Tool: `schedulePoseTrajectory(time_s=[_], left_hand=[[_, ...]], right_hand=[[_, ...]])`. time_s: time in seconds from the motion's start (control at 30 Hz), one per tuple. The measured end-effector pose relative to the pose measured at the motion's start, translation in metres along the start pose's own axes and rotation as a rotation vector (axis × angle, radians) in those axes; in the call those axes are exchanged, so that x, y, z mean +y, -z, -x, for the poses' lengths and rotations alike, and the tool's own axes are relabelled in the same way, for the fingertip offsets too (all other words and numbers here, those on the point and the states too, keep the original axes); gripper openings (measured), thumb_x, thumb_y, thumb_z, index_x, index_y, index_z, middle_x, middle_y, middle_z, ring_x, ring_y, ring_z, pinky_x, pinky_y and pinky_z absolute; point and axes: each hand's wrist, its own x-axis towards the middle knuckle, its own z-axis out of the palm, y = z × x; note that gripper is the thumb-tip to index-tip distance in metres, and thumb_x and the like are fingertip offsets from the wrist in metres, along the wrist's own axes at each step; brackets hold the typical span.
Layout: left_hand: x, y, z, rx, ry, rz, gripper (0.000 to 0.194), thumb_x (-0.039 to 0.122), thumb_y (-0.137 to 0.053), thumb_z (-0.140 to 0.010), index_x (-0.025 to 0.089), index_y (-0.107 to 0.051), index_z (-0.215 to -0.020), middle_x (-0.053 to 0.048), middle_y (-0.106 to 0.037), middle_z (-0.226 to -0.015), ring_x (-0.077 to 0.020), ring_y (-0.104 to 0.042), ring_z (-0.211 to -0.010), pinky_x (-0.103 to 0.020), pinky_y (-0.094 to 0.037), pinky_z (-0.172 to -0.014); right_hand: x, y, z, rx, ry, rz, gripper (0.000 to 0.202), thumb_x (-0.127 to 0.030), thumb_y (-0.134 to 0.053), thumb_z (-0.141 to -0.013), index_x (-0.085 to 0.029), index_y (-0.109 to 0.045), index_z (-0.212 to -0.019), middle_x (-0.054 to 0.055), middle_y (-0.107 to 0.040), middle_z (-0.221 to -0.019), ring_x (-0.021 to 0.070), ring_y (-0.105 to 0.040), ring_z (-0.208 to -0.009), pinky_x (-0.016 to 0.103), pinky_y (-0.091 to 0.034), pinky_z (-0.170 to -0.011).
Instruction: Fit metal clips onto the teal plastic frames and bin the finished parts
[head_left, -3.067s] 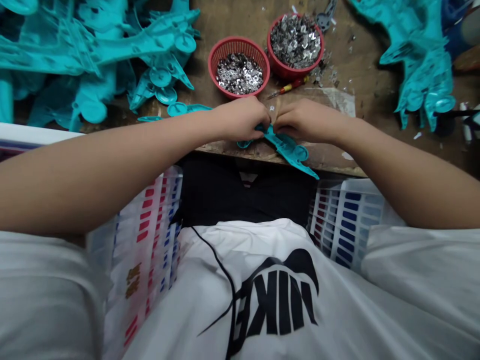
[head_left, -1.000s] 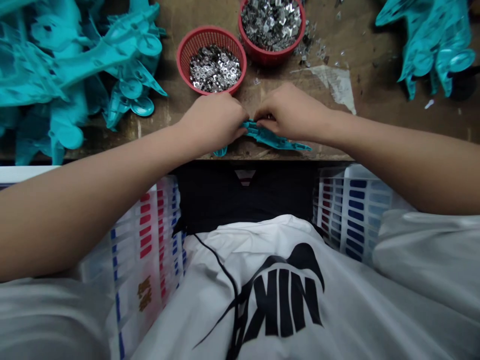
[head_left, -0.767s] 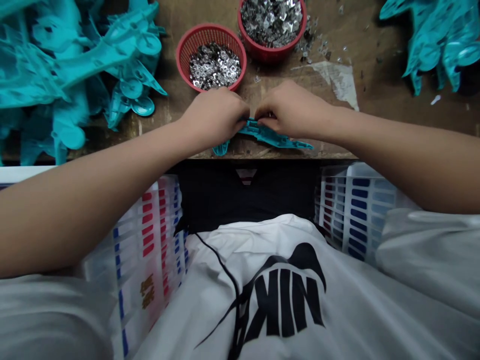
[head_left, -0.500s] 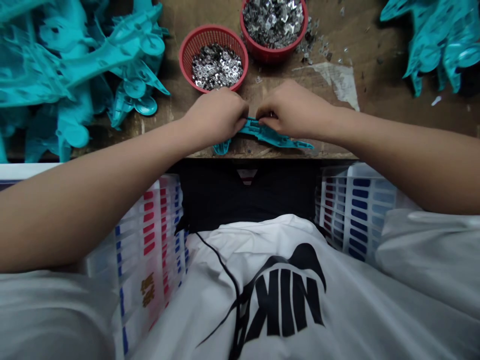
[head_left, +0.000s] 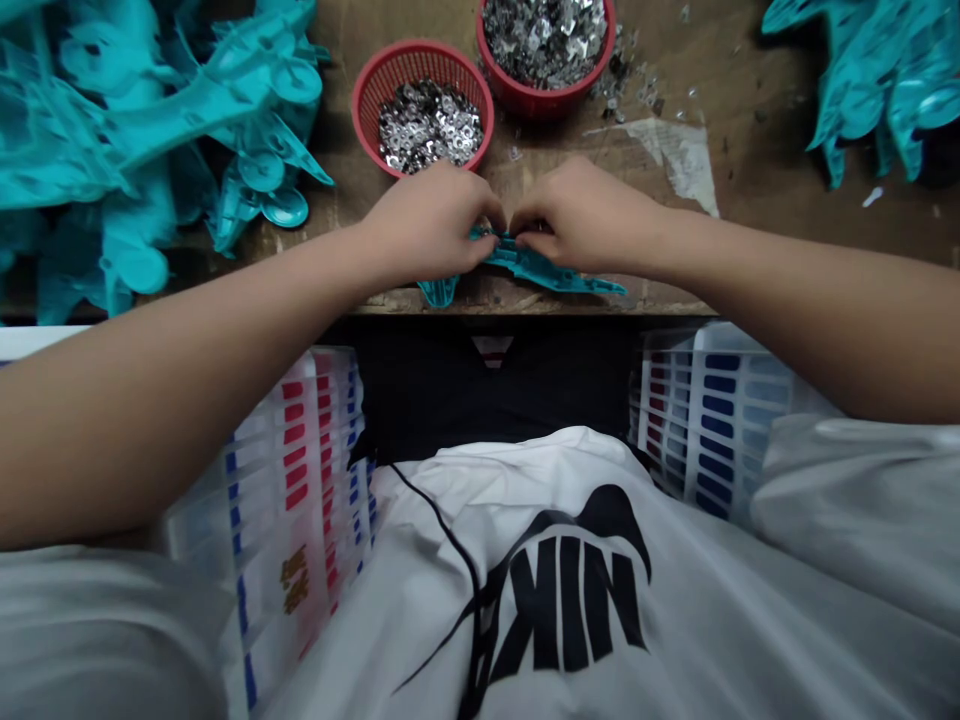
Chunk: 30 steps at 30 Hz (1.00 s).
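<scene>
A long, thin teal plastic part [head_left: 555, 272] lies at the table's front edge, its pointed end to the right and a short stub sticking out below my left hand. My left hand [head_left: 435, 222] curls around its left portion, thumb and forefinger on the part with a small gap between their tips. My right hand [head_left: 581, 215] pinches it near the middle, fingertips close to those of my left. Whether a small metal clip sits between the fingers is too small to tell. Just beyond my left hand stands a red basket [head_left: 360, 115] of small metal clips [head_left: 427, 125].
Another red basket [head_left: 546, 104] heaped with metal clips stands behind, with loose clips [head_left: 619, 85] scattered beside it. Teal parts are piled at left [head_left: 150, 150] and right [head_left: 862, 90]. Torn paper [head_left: 686, 165] sticks to the wooden table. White plastic crates [head_left: 300, 480] flank my lap.
The fingers of my left hand have opened a little and shifted, showing more of the teal part between thumb and forefinger. My right hand stays nearly still. The view has moved slightly.
</scene>
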Motion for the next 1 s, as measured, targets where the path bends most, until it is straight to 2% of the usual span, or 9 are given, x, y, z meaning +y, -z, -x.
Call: schedulePoseTrajectory(time_s=[0.13,0.23,0.3,0.4,0.5,0.63,0.8,0.9,1.0], left_hand=[[0.010,0.003,0.000,-0.025,0.043,0.047,0.065,0.062,-0.061,-0.108,0.032,-0.097,-0.153,-0.004,-0.095,-0.145,-0.0393,-0.081,-0.140,-0.060,-0.063,-0.134],[0.010,0.002,0.001,-0.009,0.032,0.115,0.062,0.066,-0.067,-0.107,0.037,-0.097,-0.153,-0.002,-0.096,-0.137,-0.0403,-0.079,-0.145,-0.061,-0.061,-0.136],[0.009,0.002,0.001,0.006,0.019,0.127,0.060,0.066,-0.066,-0.107,0.039,-0.098,-0.151,-0.001,-0.097,-0.133,-0.0396,-0.079,-0.141,-0.061,-0.062,-0.135],[0.007,0.000,0.000,0.025,0.015,0.118,0.058,0.062,-0.064,-0.107,0.035,-0.100,-0.143,-0.005,-0.097,-0.134,-0.0392,-0.081,-0.132,-0.061,-0.063,-0.133],[0.007,-0.001,-0.001,0.027,0.037,0.142,0.056,0.060,-0.065,-0.108,0.031,-0.101,-0.140,-0.009,-0.096,-0.139,-0.0410,-0.082,-0.134,-0.064,-0.060,-0.139],[0.012,0.000,-0.002,0.039,0.083,0.121,0.052,0.049,-0.065,-0.111,0.027,-0.101,-0.142,-0.011,-0.097,-0.135,-0.0410,-0.083,-0.135,-0.062,-0.062,-0.137],[0.027,0.006,-0.002,0.010,0.139,0.032,0.056,0.030,-0.062,-0.110,0.010,-0.098,-0.148,-0.020,-0.095,-0.138,-0.0412,-0.087,-0.131,-0.062,-0.063,-0.134],[0.026,0.006,-0.003,0.021,0.130,0.040,0.053,0.030,-0.064,-0.111,0.012,-0.098,-0.147,-0.019,-0.095,-0.138,-0.0407,-0.087,-0.133,-0.058,-0.064,-0.131],[0.015,0.001,-0.004,0.078,0.094,0.051,0.054,0.033,-0.062,-0.108,0.013,-0.098,-0.142,-0.017,-0.094,-0.131,-0.0395,-0.088,-0.126,-0.058,-0.066,-0.127]], right_hand=[[-0.002,0.000,0.000,-0.002,0.011,0.044,0.058,-0.038,-0.058,-0.123,-0.035,-0.092,-0.169,0.009,-0.092,-0.159,0.0397,-0.083,-0.157,0.050,-0.063,-0.131],[-0.004,0.001,0.000,0.001,0.006,0.030,0.056,-0.039,-0.058,-0.123,-0.036,-0.093,-0.168,0.009,-0.092,-0.160,0.0387,-0.082,-0.159,0.049,-0.062,-0.133],[-0.003,0.000,0.000,0.005,0.001,0.014,0.056,-0.040,-0.060,-0.123,-0.038,-0.093,-0.168,0.008,-0.092,-0.159,0.0389,-0.082,-0.160,0.050,-0.063,-0.132],[-0.002,0.000,0.000,0.008,-0.011,0.020,0.057,-0.042,-0.063,-0.121,-0.040,-0.092,-0.170,0.007,-0.095,-0.152,0.0400,-0.082,-0.159,0.052,-0.065,-0.129],[-0.002,0.001,0.000,-0.001,-0.017,0.055,0.057,-0.042,-0.062,-0.120,-0.039,-0.092,-0.169,0.007,-0.096,-0.148,0.0393,-0.085,-0.153,0.050,-0.065,-0.127],[0.000,0.004,0.000,0.028,0.009,0.116,0.054,-0.034,-0.058,-0.123,-0.028,-0.096,-0.161,0.012,-0.095,-0.151,0.0344,-0.089,-0.142,0.041,-0.063,-0.119],[0.008,0.012,-0.003,0.000,0.090,0.078,0.046,-0.014,-0.067,-0.121,-0.010,-0.098,-0.156,0.024,-0.094,-0.142,0.0426,-0.092,-0.132,0.045,-0.061,-0.108],[0.013,0.015,-0.005,0.014,0.079,0.090,0.040,-0.011,-0.072,-0.122,-0.008,-0.099,-0.151,0.024,-0.095,-0.136,0.0431,-0.092,-0.130,0.043,-0.059,-0.104],[0.016,0.016,-0.005,0.017,0.060,0.113,0.038,-0.009,-0.074,-0.121,-0.009,-0.100,-0.149,0.023,-0.096,-0.134,0.0450,-0.092,-0.131,0.044,-0.058,-0.101]])
